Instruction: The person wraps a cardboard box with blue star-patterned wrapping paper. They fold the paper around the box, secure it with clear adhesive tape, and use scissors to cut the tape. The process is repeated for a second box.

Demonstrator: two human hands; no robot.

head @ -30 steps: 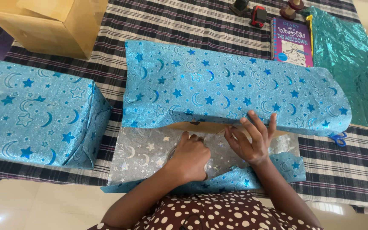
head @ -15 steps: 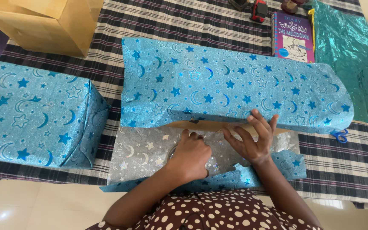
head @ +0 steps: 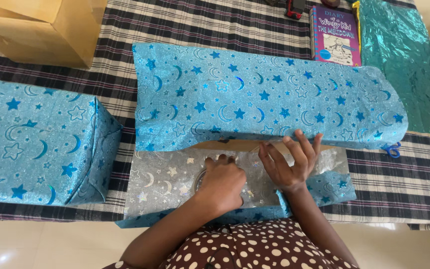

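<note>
Head view. A long box (head: 269, 107), partly wrapped in blue paper with stars and moons, lies across a desk (head: 404, 179) covered with a checked cloth. Along the box's near edge a strip of bare brown cardboard (head: 235, 145) shows below the blue paper. The unwrapped part of the sheet (head: 165, 179) lies flat in front of the box, silver side up, and its near edge hangs over the desk edge.

The left hand (head: 223, 183) rests knuckles-up on the silver sheet, its grip curled over a clear tape roll (head: 200, 180), of which only the rim shows at the left side of the hand; whether the fingers clamp the roll cannot be told. The right hand (head: 288, 167) lies just beside it, fingers spread and apart, fingertips pressing the lower edge of the blue paper against the box; it clamps nothing.

Left of the box, well apart, stands a second box (head: 38, 142), fully wrapped in the same paper. A plain carton (head: 41, 27) sits at the far left corner. Beyond the long box lie a purple book (head: 334, 35) and, to its right, a sheet of teal foil (head: 404, 65). Blue scissor handles (head: 391, 149) show at the long box's right end.
</note>
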